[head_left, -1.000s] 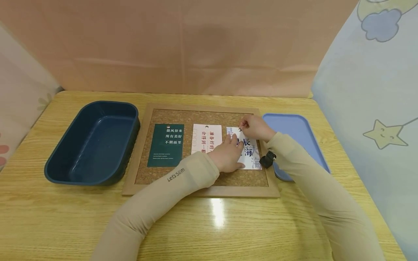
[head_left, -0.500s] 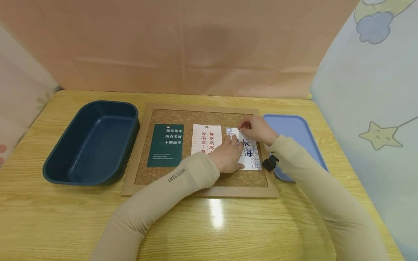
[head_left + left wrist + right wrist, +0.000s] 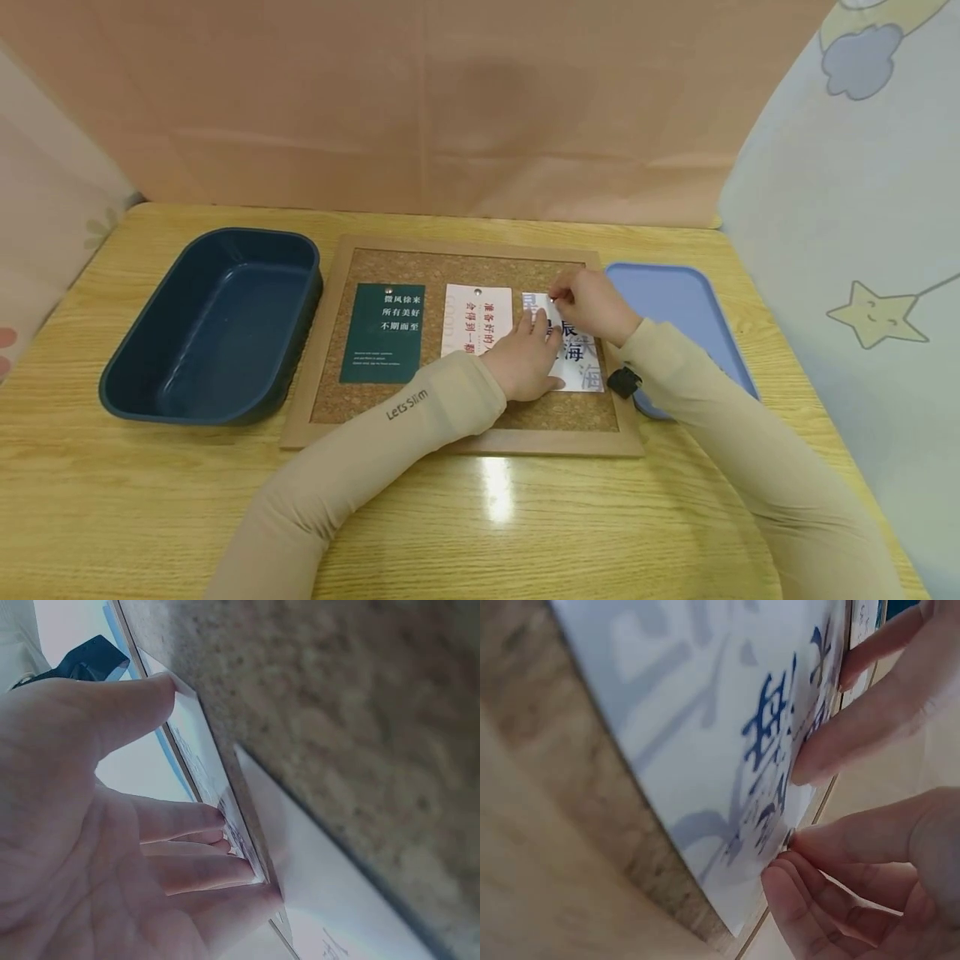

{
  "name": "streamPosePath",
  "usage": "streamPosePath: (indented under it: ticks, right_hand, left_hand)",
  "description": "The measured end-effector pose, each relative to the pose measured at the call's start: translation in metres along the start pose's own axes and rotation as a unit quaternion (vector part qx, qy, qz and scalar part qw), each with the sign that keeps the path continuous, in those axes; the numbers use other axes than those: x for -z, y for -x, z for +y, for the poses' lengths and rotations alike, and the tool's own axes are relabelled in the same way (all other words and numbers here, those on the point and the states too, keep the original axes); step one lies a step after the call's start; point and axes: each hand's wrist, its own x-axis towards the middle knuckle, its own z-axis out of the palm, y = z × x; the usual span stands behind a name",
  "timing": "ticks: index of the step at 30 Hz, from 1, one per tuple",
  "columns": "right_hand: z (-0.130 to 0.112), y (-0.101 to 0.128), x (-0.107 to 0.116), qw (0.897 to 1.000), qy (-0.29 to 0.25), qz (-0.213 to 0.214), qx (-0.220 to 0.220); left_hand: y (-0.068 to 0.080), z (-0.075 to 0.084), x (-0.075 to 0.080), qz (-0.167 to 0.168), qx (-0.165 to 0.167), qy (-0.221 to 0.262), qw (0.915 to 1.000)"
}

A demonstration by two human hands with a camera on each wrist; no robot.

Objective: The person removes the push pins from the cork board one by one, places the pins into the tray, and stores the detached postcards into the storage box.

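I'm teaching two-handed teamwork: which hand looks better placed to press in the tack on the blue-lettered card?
Probably the right hand: it pinches the tack near the top of the blue-lettered card. The left hand lies spread lower on the card, apart from the tack, better suited to steadying.

"Let's Slim" on left sleeve [image 3: 375,457]

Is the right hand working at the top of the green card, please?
No, the right hand pinches a small metal pin at the top of the white card with dark blue characters.
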Motion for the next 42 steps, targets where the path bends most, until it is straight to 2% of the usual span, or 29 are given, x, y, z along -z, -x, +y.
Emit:
streamPosePath:
  ticks: [26,33,38,42]
  right_hand:
    - [-0.0019,-0.0080,0.0028,0.999,0.005,-0.020,-0.033]
    - [-0.0049,-0.0067,0.0082,0.996,-0.040,-0.059,-0.047]
    - [0.0000,-0.0055,0.0068,0.994,-0.067,-0.041,-0.073]
    - [0.0044,-0.0043,0.0052,0.993,-0.067,-0.026,-0.090]
  left_hand:
    - [0.0004,0.0008,0.0014,0.003,0.003,-0.009,0.9999]
    - [0.0003,-0.0009,0.0021,0.002,0.005,-0.015,0.9999]
    - [0.0003,-0.0012,-0.0004,0.003,0.006,-0.012,0.9999]
    - [0.0002,0.0001,-0.0025,0.004,0.007,-0.008,0.9999]
